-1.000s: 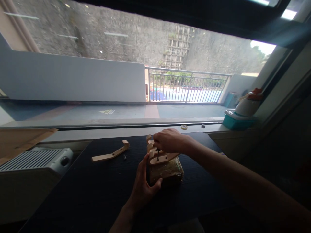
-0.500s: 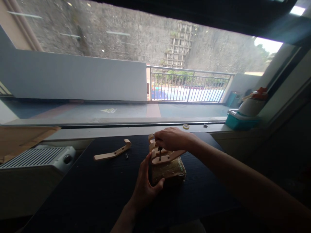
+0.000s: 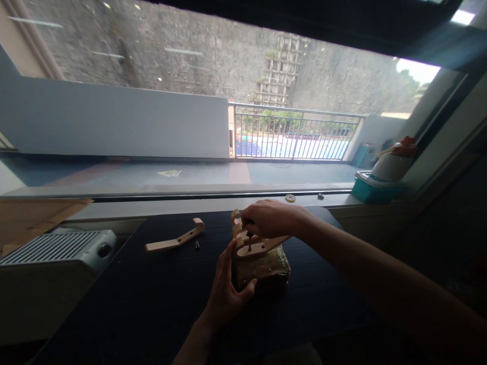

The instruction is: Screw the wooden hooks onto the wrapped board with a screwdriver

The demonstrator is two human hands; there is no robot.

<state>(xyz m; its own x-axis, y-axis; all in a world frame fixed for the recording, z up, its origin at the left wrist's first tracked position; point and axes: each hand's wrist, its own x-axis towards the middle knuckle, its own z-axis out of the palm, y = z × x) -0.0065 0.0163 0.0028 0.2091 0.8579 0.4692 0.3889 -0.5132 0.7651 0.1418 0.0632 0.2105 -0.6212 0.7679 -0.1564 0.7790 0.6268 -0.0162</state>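
My right hand is wrapped round a screwdriver, most of its handle hidden in the fist. The shaft points down into a hole at the hooked end of a pale wooden hook. This hook lies with others like it across the top of a brownish, tape-wrapped block. My left hand grips the block from the left, its thumb on the near side and its fingers by the hook's curved end. To the left lie a loose wooden hook and small screws.
The dark table stands against a window sill. On the sill are a tape roll, a small dark object and a teal box with a spray bottle. A radiator and cardboard are at left.
My hands keep nearly the same pose, with the screwdriver still in the same hole. The whole view has shifted very slightly.
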